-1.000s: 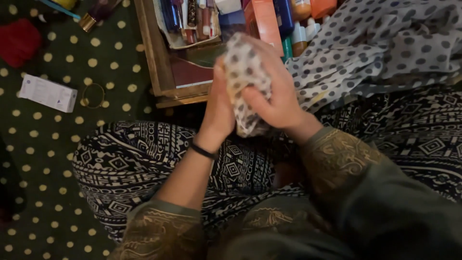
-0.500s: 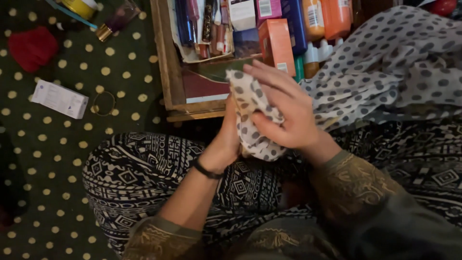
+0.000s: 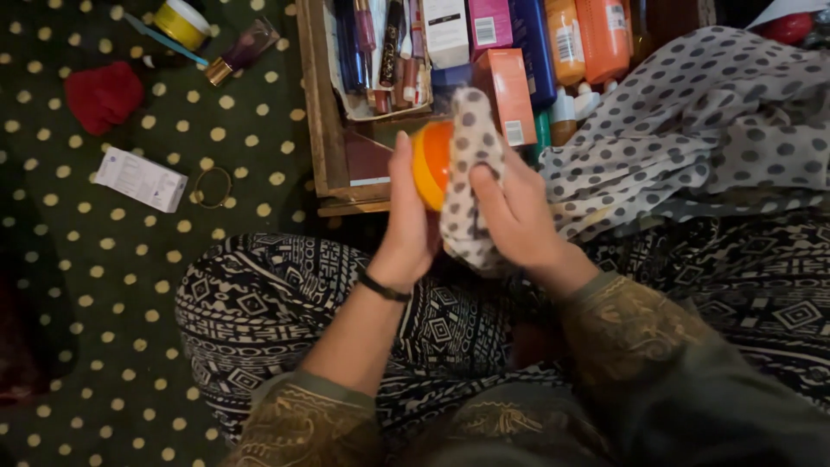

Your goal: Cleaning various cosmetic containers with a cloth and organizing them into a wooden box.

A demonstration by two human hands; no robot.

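Beside the wooden tray, hands rub orange container with spotted cloth.

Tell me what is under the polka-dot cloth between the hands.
An orange bottle shows at the polka-dot cloth edge, held by the left hand; the right hand presses the cloth on it. The rest is covered.

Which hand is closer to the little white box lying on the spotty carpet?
The left hand. It holds the orange thing on the side toward the white box; the right hand, pressing the spotted cloth, is farther away.
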